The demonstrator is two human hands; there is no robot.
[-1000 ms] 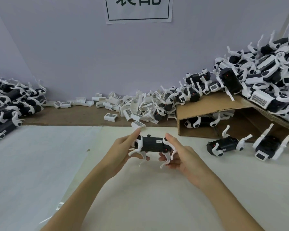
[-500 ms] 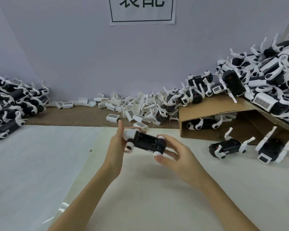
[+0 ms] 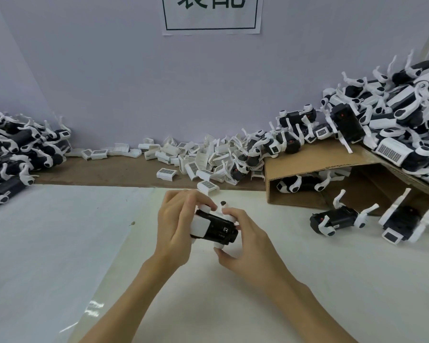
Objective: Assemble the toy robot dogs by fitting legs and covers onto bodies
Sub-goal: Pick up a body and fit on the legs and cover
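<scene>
A black toy dog body with white legs [image 3: 214, 226] is held just above the white table sheet [image 3: 60, 243], at the middle of the view. My left hand [image 3: 176, 224] grips its left end, fingers curled over the top. My right hand [image 3: 245, 246] holds its right end, thumb on top and fingers underneath. A white panel shows on the body's left side. Loose white covers [image 3: 193, 157] lie in a heap along the back wall.
Assembled dogs are piled at the far left [image 3: 18, 154] and far right [image 3: 394, 120]. A tilted cardboard box [image 3: 315, 159] stands at the right, with two dogs [image 3: 337, 219] [image 3: 404, 221] lying in front of it. A brown strip runs along the wall.
Both hands have turned the dog body over and tilted it, and brought it a little lower and closer. The left fingers now curl over its top.
</scene>
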